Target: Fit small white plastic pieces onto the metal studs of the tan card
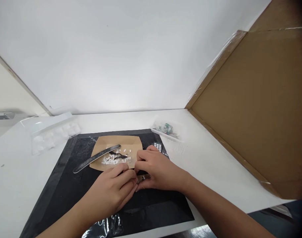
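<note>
Small shiny piece (144, 178) sits at the clock's centre, between the person's two hands over the black mat (61, 195). Out at ten o'clock, a clear plastic pack (54, 137) rests on the white table (14, 188); nearer, on the same bearing, a black file (96, 157) lies slantwise, partly over the brown paper (129, 140). That paper, at eleven, carries white bits (110, 160) and dark scraps (121, 156). Next comes the left hand (113, 186), its fingers bunched together at the piece's left end (whether they grip it, one cannot tell). The right hand (160, 170) has thumb and fingers clamped on the piece. Beyond, at one o'clock, are a dark card with white ovals (157, 146) and a shallow tray (165, 134); a cardboard panel (250, 115) stands at two. Good handling probably means a light, steady right-hand pinch, keeping knuckles clear of the loose bits.
</note>
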`<state>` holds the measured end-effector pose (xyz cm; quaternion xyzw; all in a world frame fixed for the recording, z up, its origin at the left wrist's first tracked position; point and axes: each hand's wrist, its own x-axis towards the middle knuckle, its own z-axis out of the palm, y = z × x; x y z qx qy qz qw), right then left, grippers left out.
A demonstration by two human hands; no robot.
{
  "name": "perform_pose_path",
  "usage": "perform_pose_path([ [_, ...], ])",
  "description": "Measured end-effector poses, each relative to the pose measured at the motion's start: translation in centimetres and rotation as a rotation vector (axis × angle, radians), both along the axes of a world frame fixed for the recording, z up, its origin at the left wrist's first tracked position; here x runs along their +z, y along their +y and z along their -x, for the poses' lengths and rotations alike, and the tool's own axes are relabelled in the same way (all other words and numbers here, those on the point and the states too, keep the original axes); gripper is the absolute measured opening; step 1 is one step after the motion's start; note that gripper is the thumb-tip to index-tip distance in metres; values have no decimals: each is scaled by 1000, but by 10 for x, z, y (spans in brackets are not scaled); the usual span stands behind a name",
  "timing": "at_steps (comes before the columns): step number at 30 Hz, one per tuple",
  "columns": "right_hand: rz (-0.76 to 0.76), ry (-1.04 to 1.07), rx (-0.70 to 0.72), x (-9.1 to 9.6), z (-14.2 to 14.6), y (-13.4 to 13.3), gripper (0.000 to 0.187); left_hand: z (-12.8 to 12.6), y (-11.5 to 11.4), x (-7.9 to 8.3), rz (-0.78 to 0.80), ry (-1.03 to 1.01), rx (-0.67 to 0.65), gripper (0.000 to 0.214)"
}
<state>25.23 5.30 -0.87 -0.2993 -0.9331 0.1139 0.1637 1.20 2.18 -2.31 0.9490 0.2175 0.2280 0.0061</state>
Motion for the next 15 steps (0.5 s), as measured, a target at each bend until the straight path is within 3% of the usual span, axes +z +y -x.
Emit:
perform_pose_path([
  [15,20,25,17,0,-2,0,41,6,5,-1,84,-200,-58,14],
])
